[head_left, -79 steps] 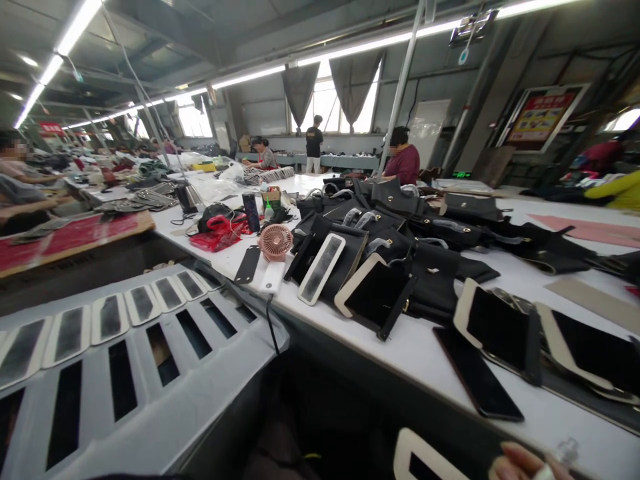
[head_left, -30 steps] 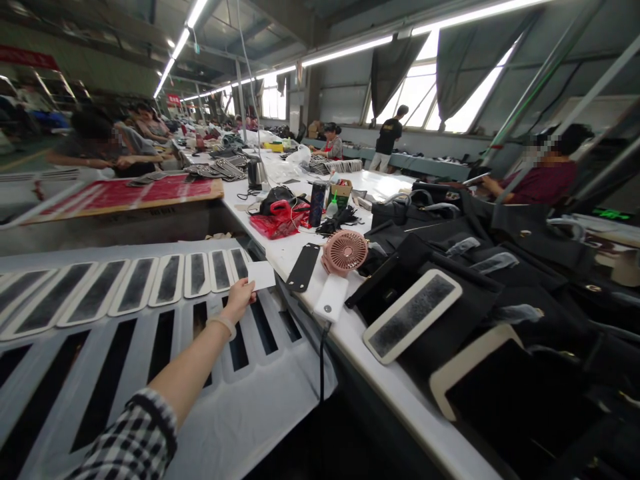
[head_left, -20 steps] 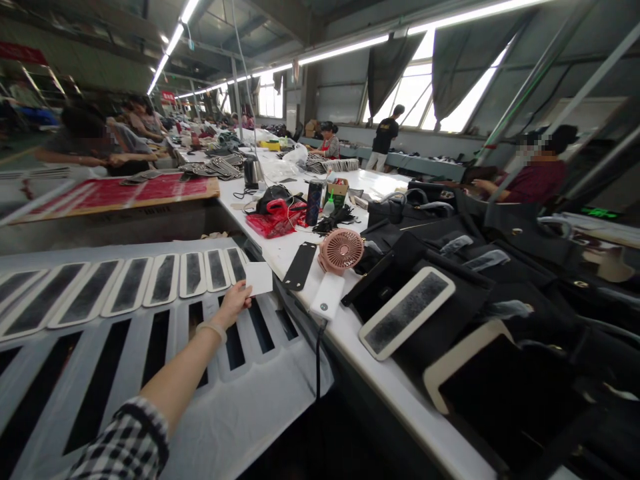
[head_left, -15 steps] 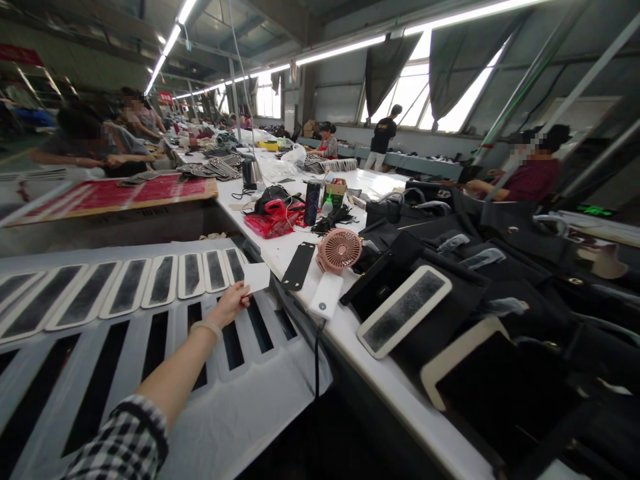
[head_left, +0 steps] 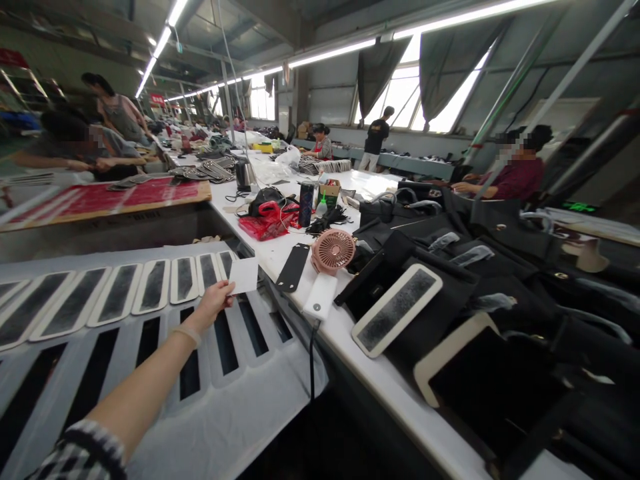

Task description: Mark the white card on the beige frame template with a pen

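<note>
A long white worktable [head_left: 295, 257] crosses a busy workshop, beside a grey slotted rack [head_left: 150, 347] at lower left. The left hand [head_left: 213, 303] pinches a white card [head_left: 243, 275] between closed fingertips above the rack; the right hand is out of view.

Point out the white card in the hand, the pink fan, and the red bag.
white card [head_left: 243, 275], head view, middle of its face
pink fan [head_left: 333, 251], head view, grille centre
red bag [head_left: 265, 225], head view, top side

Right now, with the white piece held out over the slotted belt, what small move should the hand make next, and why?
Probably lower the white piece flat beside the last panel in the row: the left hand pinches it just past that end.
</note>
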`<action>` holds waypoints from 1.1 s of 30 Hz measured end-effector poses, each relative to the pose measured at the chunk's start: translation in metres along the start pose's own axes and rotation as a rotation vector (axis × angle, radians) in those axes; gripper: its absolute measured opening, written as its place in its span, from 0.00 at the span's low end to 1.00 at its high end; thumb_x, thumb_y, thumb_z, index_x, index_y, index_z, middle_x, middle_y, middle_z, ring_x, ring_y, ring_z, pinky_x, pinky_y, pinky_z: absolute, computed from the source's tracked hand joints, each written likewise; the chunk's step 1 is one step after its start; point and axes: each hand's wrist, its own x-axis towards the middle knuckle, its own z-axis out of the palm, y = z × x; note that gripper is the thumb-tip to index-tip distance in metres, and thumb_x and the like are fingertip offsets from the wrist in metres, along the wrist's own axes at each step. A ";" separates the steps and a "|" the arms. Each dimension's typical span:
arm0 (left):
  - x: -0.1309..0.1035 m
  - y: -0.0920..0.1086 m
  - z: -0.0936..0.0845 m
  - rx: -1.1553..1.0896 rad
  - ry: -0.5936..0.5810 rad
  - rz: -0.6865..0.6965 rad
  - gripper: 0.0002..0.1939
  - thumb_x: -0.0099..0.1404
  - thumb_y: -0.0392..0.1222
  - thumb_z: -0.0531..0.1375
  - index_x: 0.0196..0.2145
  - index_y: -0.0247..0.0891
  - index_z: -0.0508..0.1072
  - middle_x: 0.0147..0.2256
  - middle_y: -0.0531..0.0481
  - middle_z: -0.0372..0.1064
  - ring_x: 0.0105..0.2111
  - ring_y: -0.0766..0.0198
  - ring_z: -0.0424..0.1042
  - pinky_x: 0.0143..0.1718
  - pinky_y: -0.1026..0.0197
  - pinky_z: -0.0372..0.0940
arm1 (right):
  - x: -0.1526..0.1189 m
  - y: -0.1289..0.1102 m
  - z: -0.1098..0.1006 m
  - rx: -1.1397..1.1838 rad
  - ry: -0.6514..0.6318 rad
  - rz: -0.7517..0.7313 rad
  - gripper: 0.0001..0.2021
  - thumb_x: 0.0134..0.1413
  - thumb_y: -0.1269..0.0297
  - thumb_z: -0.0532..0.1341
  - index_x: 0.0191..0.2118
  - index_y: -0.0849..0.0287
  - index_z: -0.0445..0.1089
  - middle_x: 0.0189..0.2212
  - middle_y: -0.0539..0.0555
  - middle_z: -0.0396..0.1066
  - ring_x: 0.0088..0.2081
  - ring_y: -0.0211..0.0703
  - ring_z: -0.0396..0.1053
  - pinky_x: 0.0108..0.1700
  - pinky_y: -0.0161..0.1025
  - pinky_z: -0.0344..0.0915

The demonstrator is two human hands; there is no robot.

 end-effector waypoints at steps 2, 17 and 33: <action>0.010 0.007 0.008 0.111 0.023 0.051 0.06 0.70 0.38 0.57 0.38 0.31 0.68 0.26 0.55 0.62 0.19 0.74 0.57 0.20 0.69 0.57 | 0.033 -0.003 0.030 0.018 -0.021 -0.027 0.18 0.41 0.54 0.57 0.40 0.25 0.73 0.35 0.43 0.75 0.40 0.73 0.76 0.11 0.36 0.53; 0.093 0.038 0.066 0.886 0.107 0.319 0.14 0.66 0.49 0.62 0.38 0.33 0.73 0.38 0.46 0.72 0.42 0.58 0.72 0.49 0.51 0.64 | 0.187 -0.059 0.203 0.213 -0.206 -0.304 0.18 0.46 0.67 0.61 0.41 0.38 0.75 0.41 0.43 0.76 0.52 0.61 0.73 0.17 0.38 0.64; 0.136 0.046 0.140 1.105 -0.137 0.365 0.12 0.68 0.44 0.60 0.44 0.33 0.74 0.44 0.44 0.72 0.48 0.57 0.71 0.53 0.50 0.64 | 0.185 -0.076 0.205 0.140 -0.149 -0.272 0.18 0.46 0.63 0.62 0.43 0.35 0.75 0.38 0.43 0.77 0.49 0.57 0.75 0.16 0.36 0.64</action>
